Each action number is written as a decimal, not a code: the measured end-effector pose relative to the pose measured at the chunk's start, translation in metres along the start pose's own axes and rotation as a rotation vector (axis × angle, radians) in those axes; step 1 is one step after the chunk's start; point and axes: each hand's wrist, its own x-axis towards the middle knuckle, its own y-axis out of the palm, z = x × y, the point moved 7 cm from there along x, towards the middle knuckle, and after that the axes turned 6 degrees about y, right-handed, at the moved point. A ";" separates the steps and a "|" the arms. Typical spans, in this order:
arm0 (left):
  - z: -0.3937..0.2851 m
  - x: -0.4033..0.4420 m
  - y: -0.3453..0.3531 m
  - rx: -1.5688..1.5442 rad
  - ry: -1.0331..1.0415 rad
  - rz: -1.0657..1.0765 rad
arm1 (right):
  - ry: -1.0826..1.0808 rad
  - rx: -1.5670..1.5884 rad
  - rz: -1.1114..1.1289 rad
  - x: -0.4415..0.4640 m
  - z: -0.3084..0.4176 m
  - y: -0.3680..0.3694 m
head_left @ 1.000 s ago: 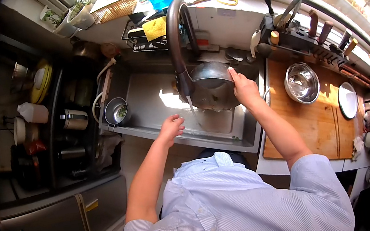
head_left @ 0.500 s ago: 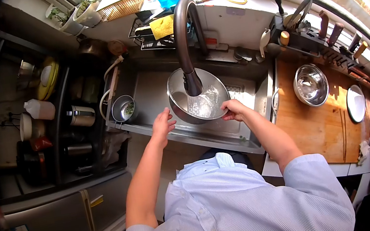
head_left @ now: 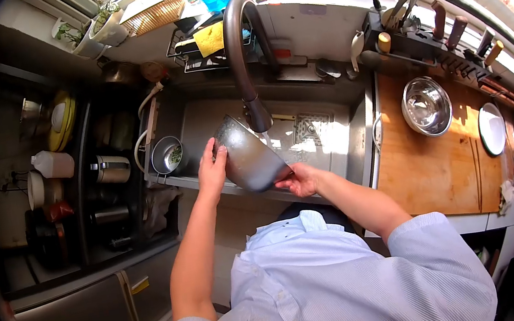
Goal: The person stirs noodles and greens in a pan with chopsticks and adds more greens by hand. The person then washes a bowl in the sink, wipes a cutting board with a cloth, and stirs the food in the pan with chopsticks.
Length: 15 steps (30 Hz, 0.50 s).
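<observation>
1. The metal bowl (head_left: 251,156) is at the middle of the frame, over the near edge of the sink (head_left: 192,113); you have it tipped on its side, outer wall towards you, mouth turned to the basin, which would let anything running out land there.
2. Your right hand (head_left: 300,179) pinches the bowl's lower-right edge between thumb and curled fingers, seemingly the firmer hold.
3. Your left hand (head_left: 208,171) is half open along the bowl's left side, thumb on the outer wall; you can't tell here how far its fingers wrap, so it looks more like a steadying support.
4. The faucet (head_left: 244,62) arches down at upper centre, its spout just beside the bowl's mouth, probably for easy rinsing.
5. The small pot (head_left: 167,154) with green bits stands left of centre, apart from your hands, likely to leave you working room.
</observation>
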 end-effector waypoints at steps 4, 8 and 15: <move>-0.042 0.002 -0.032 0.271 0.148 -0.045 | 0.027 0.001 0.121 0.025 -0.008 0.036; -0.101 -0.003 -0.053 0.481 0.249 -0.089 | 0.083 0.037 0.249 0.034 -0.014 0.080; -0.124 -0.003 -0.061 0.551 0.290 -0.080 | 0.128 0.113 0.343 0.047 -0.020 0.103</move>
